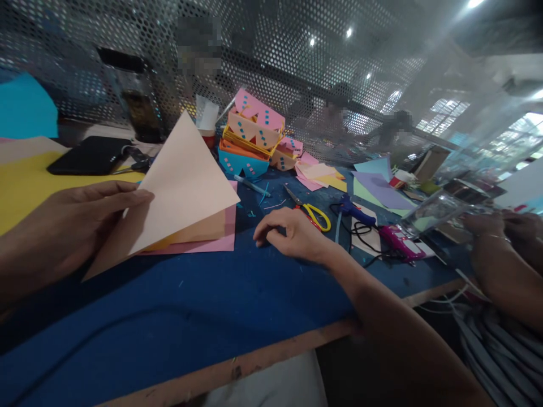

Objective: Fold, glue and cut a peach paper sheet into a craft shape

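My left hand (80,226) pinches a pale peach sheet of paper (186,169) between thumb and fingers. The sheet is tilted up off the table, one corner pointing upward. Beneath it lie orange and pink sheets (227,237), partly covered. My right hand (292,233) hovers at or rests on the blue tabletop to the right of those sheets; contact is hard to tell. Its fingers curve loosely downward, thumb and index apart, with nothing seen in them. Just behind it are scissors (316,216) with yellow and red handles.
Decorated paper baskets (254,130) stand at the back by a perforated metal screen (271,51). A blue glue gun (356,210), a magenta tool (401,243) and cords lie right. A black phone (91,155) and jar (138,96) are left. Another person's arm (504,271) reaches in at right.
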Demonstrator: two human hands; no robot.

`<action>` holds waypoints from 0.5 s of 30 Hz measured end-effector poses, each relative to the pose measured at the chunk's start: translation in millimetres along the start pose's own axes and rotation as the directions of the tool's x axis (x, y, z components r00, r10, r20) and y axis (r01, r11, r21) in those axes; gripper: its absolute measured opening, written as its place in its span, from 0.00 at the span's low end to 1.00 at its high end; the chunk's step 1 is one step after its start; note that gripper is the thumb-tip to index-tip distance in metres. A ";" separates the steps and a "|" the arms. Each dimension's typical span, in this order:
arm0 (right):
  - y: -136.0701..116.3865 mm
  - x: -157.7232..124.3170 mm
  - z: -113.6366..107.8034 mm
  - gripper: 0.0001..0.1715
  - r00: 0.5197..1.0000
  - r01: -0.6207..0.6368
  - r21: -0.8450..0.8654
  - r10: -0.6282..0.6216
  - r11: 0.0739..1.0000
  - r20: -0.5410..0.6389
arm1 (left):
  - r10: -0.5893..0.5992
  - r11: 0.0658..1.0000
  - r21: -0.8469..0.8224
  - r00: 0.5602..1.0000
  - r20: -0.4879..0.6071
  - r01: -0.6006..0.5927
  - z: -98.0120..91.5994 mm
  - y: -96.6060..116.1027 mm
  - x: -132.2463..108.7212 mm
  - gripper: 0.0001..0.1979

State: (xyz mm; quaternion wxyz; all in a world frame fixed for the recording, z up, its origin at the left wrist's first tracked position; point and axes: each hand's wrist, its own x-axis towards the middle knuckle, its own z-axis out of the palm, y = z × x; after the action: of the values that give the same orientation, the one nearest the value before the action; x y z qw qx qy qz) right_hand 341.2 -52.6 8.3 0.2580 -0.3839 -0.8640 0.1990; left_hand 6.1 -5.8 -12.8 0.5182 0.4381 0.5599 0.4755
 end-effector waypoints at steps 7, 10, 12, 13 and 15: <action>4.6 2.4 1.5 0.20 0.987 0.025 -0.084 -0.038 0.996 -0.159 | -0.041 0.999 0.009 0.999 0.014 0.041 -5.3 -2.2 7.3 0.22; 6.8 2.6 -0.5 0.19 0.974 -0.006 -0.118 -0.021 0.993 -0.226 | -0.045 0.999 0.019 0.999 0.030 0.044 -5.8 -2.1 7.3 0.22; 8.1 2.6 -1.5 0.18 0.967 -0.011 -0.157 -0.029 0.988 -0.253 | -0.028 0.999 0.025 1.000 0.013 0.028 -6.7 -3.0 7.7 0.22; 9.0 2.7 -1.6 0.19 0.964 -0.013 -0.179 -0.035 0.984 -0.264 | -0.022 0.999 0.033 1.000 0.001 0.022 -7.3 -3.7 8.1 0.22; 11.2 3.0 -0.8 0.20 0.960 -0.027 -0.216 -0.035 0.976 -0.279 | -0.016 0.999 0.046 1.000 0.002 0.016 -8.3 -5.2 8.7 0.23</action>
State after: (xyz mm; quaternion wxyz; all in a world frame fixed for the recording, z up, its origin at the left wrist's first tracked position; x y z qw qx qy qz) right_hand 346.2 -43.1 3.7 0.3348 -0.4323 -0.8360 0.0461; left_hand -2.9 1.3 -19.2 0.5126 0.4460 0.5734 0.4577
